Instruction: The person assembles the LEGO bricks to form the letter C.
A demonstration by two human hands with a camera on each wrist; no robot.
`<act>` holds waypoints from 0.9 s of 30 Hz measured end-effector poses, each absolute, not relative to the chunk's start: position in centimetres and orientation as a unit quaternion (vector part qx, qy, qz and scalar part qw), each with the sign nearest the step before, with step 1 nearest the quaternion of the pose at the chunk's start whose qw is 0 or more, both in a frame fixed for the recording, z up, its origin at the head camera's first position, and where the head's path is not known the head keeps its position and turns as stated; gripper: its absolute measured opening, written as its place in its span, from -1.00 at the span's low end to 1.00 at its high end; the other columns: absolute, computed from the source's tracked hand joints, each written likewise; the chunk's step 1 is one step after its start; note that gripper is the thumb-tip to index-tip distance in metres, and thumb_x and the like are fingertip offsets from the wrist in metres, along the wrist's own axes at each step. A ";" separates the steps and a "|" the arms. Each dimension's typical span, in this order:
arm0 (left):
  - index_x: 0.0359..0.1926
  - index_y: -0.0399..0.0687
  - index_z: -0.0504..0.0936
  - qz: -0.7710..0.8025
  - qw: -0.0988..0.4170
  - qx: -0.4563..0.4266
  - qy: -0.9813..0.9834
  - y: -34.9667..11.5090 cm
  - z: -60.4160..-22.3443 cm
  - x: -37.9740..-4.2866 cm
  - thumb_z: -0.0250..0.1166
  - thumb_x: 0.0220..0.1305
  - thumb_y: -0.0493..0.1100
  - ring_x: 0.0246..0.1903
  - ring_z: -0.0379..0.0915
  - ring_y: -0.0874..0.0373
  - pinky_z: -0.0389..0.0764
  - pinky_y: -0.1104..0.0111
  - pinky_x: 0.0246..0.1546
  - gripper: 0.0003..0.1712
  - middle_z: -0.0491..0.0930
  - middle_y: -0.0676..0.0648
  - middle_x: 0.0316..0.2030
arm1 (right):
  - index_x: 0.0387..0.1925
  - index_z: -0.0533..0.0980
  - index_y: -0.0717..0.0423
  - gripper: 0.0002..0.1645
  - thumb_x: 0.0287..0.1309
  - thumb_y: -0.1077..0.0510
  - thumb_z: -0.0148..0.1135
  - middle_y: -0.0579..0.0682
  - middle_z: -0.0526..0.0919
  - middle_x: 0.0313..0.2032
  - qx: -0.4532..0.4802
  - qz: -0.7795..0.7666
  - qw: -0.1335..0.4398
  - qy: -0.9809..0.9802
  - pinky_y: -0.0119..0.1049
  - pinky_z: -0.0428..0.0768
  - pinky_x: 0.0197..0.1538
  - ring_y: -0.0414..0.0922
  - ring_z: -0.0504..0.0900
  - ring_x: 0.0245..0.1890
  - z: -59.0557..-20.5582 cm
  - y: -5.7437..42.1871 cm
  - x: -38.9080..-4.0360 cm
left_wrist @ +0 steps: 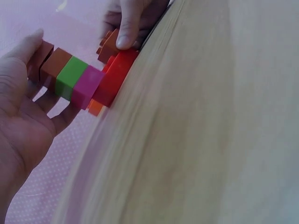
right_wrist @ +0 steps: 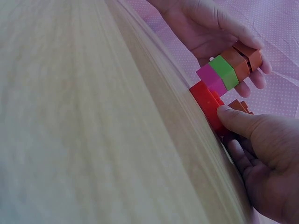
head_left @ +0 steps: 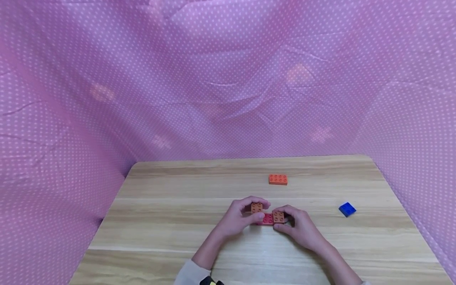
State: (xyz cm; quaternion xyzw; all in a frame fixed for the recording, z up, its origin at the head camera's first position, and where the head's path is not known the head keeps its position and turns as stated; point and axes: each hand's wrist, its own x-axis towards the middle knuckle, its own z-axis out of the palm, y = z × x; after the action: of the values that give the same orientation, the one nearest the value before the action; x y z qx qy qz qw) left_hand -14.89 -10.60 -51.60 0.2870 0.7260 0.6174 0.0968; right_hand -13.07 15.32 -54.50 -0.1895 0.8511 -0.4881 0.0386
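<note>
Left hand (head_left: 236, 217) pinches the stack (head_left: 256, 206), right hand (head_left: 302, 227) grips the red brick (head_left: 268, 219) under it, head view
Left wrist: the top brown block (left_wrist: 39, 59) isn't flush, so tugging could part it; right wrist: a sideways push might lever the pink block (right_wrist: 213, 79) off

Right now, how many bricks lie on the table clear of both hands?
2: the orange brick toward the back of the table, and the blue brick at its right.
</note>
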 end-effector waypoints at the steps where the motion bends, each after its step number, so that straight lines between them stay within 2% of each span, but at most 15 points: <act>1: 0.25 0.08 0.66 0.618 0.097 0.282 0.728 -10.5 -51.6 -14.8 0.39 0.45 -0.17 0.22 0.63 0.11 0.59 0.22 0.34 -0.61 0.71 0.05 0.18 | 0.13 0.67 -0.05 -0.49 0.13 0.10 0.61 -0.24 0.76 -0.04 -0.189 -0.488 0.039 0.851 -0.34 0.68 0.00 -0.23 0.69 -0.08 -54.5 15.3 -13.1; 11: 0.19 0.05 0.72 0.626 0.092 0.262 0.729 -10.4 -51.4 -14.5 0.42 0.44 -0.18 0.17 0.66 0.11 0.64 0.27 0.27 -0.67 0.75 0.02 0.12 | 0.14 0.67 -0.06 -0.49 0.15 0.09 0.60 -0.24 0.76 -0.03 -0.191 -0.490 0.040 0.850 -0.35 0.68 -0.01 -0.23 0.69 -0.07 -54.7 15.3 -13.1; 17: 0.15 0.11 0.75 0.609 0.089 0.256 0.745 -10.1 -51.1 -14.5 0.46 0.40 -0.13 0.11 0.69 0.17 0.66 0.28 0.23 -0.68 0.78 0.09 0.05 | 0.14 0.68 -0.04 -0.49 0.14 0.09 0.61 -0.25 0.76 -0.03 -0.198 -0.487 0.026 0.850 -0.33 0.68 0.00 -0.23 0.69 -0.07 -54.7 15.5 -13.0; 22: 0.15 0.16 0.75 0.603 0.091 0.244 0.754 -10.0 -51.1 -14.5 0.48 0.38 -0.09 0.13 0.68 0.17 0.63 0.30 0.26 -0.66 0.77 0.14 0.06 | 0.15 0.68 -0.05 -0.49 0.16 0.08 0.60 -0.26 0.75 -0.02 -0.198 -0.483 0.024 0.853 -0.32 0.68 0.02 -0.22 0.69 -0.05 -54.7 15.5 -13.1; 24: 0.18 0.15 0.73 0.604 0.094 0.246 0.752 -10.1 -51.2 -14.5 0.49 0.37 -0.11 0.14 0.68 0.09 0.63 0.29 0.26 -0.62 0.76 0.08 0.10 | 0.14 0.67 -0.05 -0.50 0.16 0.08 0.60 -0.25 0.76 -0.02 -0.199 -0.483 0.026 0.852 -0.32 0.67 0.03 -0.22 0.69 -0.04 -54.6 15.5 -13.1; 27: 0.33 0.17 0.64 0.595 0.099 0.263 0.753 -10.6 -51.3 -14.7 0.54 0.29 -0.11 0.21 0.64 0.02 0.60 0.27 0.32 -0.41 0.69 -0.03 0.23 | 0.14 0.68 -0.04 -0.50 0.16 0.09 0.60 -0.24 0.76 -0.02 -0.199 -0.486 0.029 0.851 -0.33 0.68 0.01 -0.21 0.70 -0.05 -54.5 15.4 -13.1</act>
State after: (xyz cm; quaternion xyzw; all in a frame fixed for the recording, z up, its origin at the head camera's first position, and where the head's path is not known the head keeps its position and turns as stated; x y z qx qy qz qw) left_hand -14.74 -10.58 -51.29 0.2629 0.7533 0.5946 0.0990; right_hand -13.11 15.42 -54.52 -0.1992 0.8506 -0.4858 0.0290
